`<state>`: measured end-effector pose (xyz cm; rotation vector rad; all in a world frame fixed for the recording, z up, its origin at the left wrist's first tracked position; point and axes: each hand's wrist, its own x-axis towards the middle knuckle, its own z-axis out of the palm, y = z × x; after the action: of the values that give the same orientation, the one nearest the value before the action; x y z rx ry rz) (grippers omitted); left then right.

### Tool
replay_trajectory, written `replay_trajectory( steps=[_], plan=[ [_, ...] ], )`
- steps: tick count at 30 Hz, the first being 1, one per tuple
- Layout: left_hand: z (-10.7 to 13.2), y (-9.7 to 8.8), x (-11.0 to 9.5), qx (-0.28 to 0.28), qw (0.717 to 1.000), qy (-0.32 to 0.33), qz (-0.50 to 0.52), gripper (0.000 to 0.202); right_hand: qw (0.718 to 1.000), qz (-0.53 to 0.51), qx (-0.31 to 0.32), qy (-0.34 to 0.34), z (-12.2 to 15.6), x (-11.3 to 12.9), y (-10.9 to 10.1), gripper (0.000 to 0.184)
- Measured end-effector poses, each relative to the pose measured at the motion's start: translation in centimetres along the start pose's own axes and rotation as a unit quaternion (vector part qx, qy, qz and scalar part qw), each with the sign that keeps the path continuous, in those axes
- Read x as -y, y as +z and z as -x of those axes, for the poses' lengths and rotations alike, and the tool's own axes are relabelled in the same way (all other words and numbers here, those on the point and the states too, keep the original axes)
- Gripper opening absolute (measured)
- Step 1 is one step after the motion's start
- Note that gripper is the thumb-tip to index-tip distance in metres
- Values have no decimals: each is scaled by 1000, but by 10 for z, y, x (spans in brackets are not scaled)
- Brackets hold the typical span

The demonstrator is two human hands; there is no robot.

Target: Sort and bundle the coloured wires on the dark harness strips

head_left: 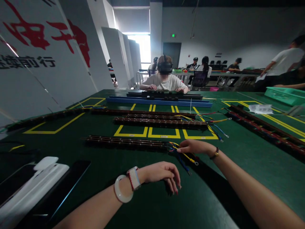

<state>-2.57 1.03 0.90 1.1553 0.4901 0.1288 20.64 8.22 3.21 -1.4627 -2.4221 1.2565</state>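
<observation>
A long dark bar (pixel 128 142) with copper-coloured strips lies across the green table in front of me. Coloured wires come out of its right end, among them a yellow wire (pixel 188 157) with a ring terminal (pixel 196 163) and a blue wire (pixel 183 163). My right hand (pixel 197 146) has its thumb and fingertips closed on the wires close to the bar's end; exactly which wires they pinch is partly hidden. Nearer to me, my left hand (pixel 162 173) hangs over the table, its fingers loosely bent and apart, holding nothing.
More wired bars (pixel 162 121) lie beyond, over yellow tape outlines, with blue rails (pixel 159 101) behind them. Red-wired bars (pixel 264 127) and a green basket (pixel 286 95) are on the right. Dark and white flat objects (pixel 45 178) lie left. A person (pixel 164 79) works opposite.
</observation>
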Motion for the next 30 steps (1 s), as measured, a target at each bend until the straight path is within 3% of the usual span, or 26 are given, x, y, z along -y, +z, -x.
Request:
replay_trajectory(
  steps=[3,6,11,17,20,23,26,30],
  plan=[
    [1,-1,0,0,1000,-5,-5,15,998,-20,53,-16,-2,1,4,51],
    [2,1,-1,7,1000,-8,-17,18,987,-126,91,-44,-1,6,13,41],
    [1,3,-2,1,1000,-5,-23,21,916,-370,153,-24,-1,18,36,32],
    [4,-2,-3,32,998,-48,9,23,884,-457,94,-5,-8,23,54,27],
    [6,-5,-3,53,995,-62,57,35,899,-436,40,-5,-9,25,54,24],
    [4,-6,-2,39,992,-48,113,39,943,-332,5,25,-8,27,53,28],
    [1,-5,1,10,984,-37,175,46,973,-229,-4,24,-9,28,54,33],
    [-3,1,3,-60,972,-10,227,58,993,-107,-43,-4,-10,33,59,29]
  ],
)
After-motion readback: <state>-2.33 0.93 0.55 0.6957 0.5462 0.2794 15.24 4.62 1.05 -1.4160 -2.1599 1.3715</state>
